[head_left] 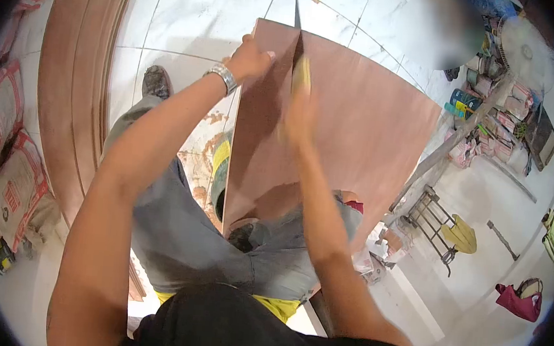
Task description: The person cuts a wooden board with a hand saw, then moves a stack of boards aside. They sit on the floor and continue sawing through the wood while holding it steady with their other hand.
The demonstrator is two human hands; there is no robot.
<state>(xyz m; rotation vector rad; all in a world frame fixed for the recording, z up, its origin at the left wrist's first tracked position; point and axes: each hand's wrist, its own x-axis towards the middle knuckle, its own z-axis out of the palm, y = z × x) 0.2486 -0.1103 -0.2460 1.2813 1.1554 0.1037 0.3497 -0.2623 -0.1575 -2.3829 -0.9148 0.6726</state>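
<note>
A large reddish-brown wooden panel (366, 108) lies in front of me, with my grey-trousered right leg over its near part. My right hand (299, 119), blurred by motion, is closed around the yellowish handle of a handsaw (303, 74). The saw's dark blade sits in a cut running in from the panel's far edge, and its tip sticks out past that edge. Close to the cut on the left, my left hand (250, 59), with a metal watch (222, 77) on the wrist, grips the panel's left edge near the far corner.
Stacked brown boards (79, 86) lie on the left, beside printed sacks (11, 197). A green and yellow round container (220, 168) shows under the panel's left edge. On the right are a hand trolley (432, 224), a yellow shovel blade (459, 234), a maroon bag (519, 303) and piled supplies.
</note>
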